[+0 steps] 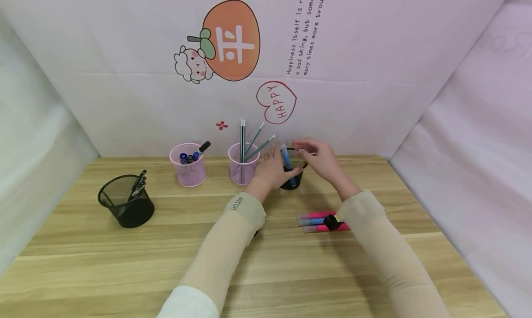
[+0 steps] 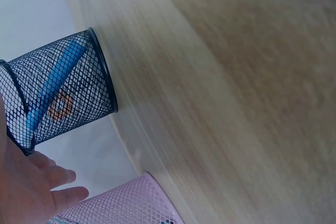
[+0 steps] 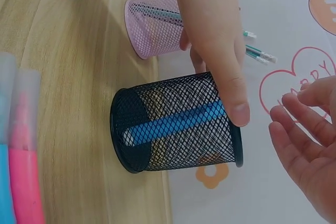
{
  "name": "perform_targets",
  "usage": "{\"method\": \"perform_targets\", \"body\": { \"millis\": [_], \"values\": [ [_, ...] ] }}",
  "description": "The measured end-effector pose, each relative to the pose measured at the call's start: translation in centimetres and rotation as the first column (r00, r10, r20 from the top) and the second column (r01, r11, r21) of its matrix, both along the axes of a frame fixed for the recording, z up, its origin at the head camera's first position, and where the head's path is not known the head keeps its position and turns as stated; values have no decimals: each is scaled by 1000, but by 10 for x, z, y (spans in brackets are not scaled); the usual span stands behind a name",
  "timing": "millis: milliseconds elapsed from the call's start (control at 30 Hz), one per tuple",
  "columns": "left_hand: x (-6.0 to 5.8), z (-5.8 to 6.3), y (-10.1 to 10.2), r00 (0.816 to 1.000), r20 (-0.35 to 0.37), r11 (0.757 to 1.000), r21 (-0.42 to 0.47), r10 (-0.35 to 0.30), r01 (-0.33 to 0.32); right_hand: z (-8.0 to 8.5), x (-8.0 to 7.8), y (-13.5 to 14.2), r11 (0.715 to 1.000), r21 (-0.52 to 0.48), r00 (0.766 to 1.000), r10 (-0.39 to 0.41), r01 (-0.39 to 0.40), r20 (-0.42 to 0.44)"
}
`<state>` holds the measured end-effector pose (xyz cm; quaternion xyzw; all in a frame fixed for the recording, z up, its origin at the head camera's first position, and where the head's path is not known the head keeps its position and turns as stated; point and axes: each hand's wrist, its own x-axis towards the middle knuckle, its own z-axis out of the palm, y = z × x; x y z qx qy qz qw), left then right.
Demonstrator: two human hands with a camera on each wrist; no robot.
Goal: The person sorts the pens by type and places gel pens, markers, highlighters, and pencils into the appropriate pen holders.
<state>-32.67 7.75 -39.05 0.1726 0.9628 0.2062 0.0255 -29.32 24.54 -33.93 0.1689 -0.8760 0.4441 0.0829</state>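
Note:
A black mesh pen cup stands upright near the back of the table with one blue highlighter leaning inside. My left hand holds the cup by its rim, thumb across the front; some of its fingers are hidden in the head view. In the left wrist view, its other fingers point away from the mesh. Just right of the rim, my right hand hovers with loosely bent fingers and nothing in them. Two pink highlighters and a blue one lie by the right sleeve.
Left of the held cup stands a pink mesh cup with several pencils. Another pink cup contains several pens. Farther left is a black mesh cup with black pens. A printed white cloth rises behind the table.

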Motion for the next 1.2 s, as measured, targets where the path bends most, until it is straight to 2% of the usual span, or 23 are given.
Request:
{"method": "perform_targets", "body": {
  "millis": [300, 567, 867, 1200],
  "values": [
    [1, 1, 0, 1000, 0, 1000, -2, 4, -4, 1, 11, 5, 1000, -1, 1000, 14, -14, 4],
    [2, 2, 0, 1000, 0, 1000, 3, 7, -7, 2, 19, 13, 997, 6, 996, 83, -83, -14],
    [3, 3, 0, 1000, 4, 1000, 7, 2, -2, 8, 33, 25, 983, 114, 989, 139, -143, 38],
    [3, 1, 2, 1000, 9, 1000, 3, 14, -14, 6, 47, 40, 938, 274, 977, 197, -211, 80]
  ]
}}
